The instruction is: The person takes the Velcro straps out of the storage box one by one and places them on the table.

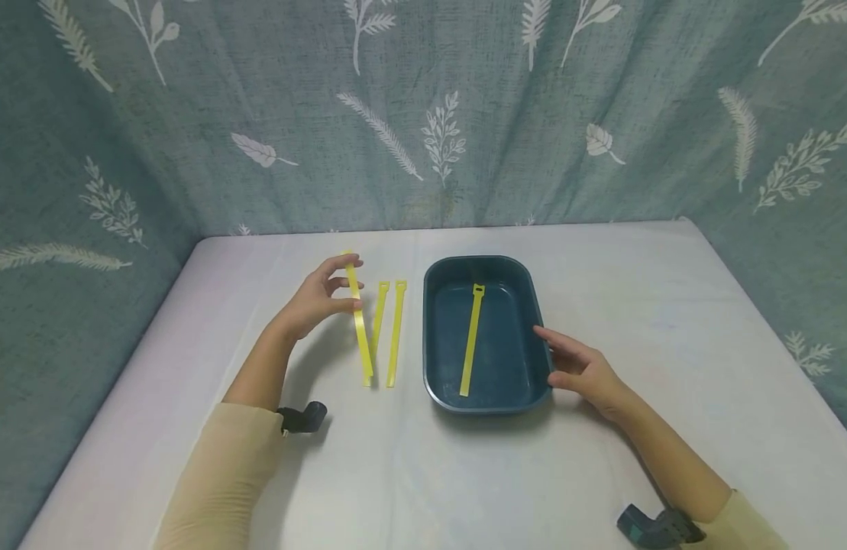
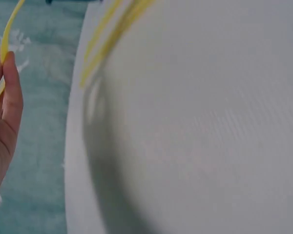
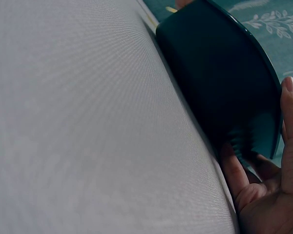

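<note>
My left hand [image 1: 318, 299] pinches a yellow slotted cable strap [image 1: 360, 336] between thumb and fingers, raised above the table and hanging down. In the left wrist view, this strap [image 2: 6, 36] bends slightly above the fingertips. Beside it on the table lie two more yellow straps, a partly covered one [image 1: 379, 317] and a fully visible one [image 1: 397, 336]. A dark teal tray [image 1: 431, 336] holds one strap [image 1: 473, 340] lengthwise. My right hand [image 1: 588, 374] touches the tray's right side, with one fingertip at the rim and the thumb lower against the outer wall.
A white cloth covers the table [image 1: 409, 481]. Behind it and at both sides hangs a green leaf-patterned curtain [image 1: 464, 114]. Each wrist wears a small dark camera, one on the left [image 1: 305, 418] and one on the right [image 1: 657, 527].
</note>
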Available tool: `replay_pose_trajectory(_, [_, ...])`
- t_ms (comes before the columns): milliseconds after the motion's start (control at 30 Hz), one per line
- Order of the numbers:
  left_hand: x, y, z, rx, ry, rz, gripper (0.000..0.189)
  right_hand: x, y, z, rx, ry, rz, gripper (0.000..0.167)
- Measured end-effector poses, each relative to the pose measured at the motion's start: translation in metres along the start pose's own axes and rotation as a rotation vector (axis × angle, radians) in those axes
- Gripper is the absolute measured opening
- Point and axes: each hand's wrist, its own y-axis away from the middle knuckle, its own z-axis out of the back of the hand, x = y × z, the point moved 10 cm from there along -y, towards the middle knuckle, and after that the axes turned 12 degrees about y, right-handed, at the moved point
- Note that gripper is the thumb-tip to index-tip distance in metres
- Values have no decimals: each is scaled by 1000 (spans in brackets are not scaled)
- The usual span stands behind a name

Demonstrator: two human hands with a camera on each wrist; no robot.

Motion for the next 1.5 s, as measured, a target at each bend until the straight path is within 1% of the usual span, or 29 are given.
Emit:
replay_pose_trajectory(133, [10, 6, 10, 7, -21, 9, 74, 2, 0, 0, 4, 1, 10, 65])
replay_pose_trajectory(267, [18, 7, 16, 8, -76, 24, 70, 2, 0, 0, 8, -13, 19, 65])
replay_pose_trajectory(333, [23, 7, 18, 13, -111, 48, 69, 2, 0, 1, 8, -20, 21, 65])
replay_pose_trajectory(533, [43, 4, 20, 71, -199, 136, 65, 2, 1, 0, 17, -31, 21, 65])
replay_pose_trajectory(600, [47, 3, 21, 77, -241, 146, 65, 2, 1, 0, 18, -32, 19, 65])
replay_pose_trajectory(700, [48, 0, 21, 77, -295, 146, 63, 1, 0, 0, 14, -27, 13, 65])
replay_pose_trajectory(767, [47, -3, 19, 75, -331, 133, 63, 1, 1, 1, 11, -22, 14, 64])
replay_pose_trajectory(867, [46, -7, 16, 62, -360, 133, 64, 2, 1, 1, 10, -23, 22, 64])
replay_pose_trajectory(1033, [49, -10, 15, 30, -403, 164, 67, 3, 1, 0, 14, -35, 40, 64])
replay_pose_trajectory(1167, [53, -10, 17, -13, -435, 190, 71, 4, 2, 0, 15, -37, 42, 64])
replay_pose_trajectory(1267, [55, -10, 17, -31, -456, 206, 74, 4, 2, 0, 14, -37, 42, 64])
replay_pose_trajectory(1367, [55, -11, 16, -36, -482, 207, 76, 3, 2, 1, 16, -40, 38, 64])
replay_pose_trajectory(1500, [53, -11, 13, -18, -523, 182, 76, 1, 1, 1, 16, -36, 34, 64])
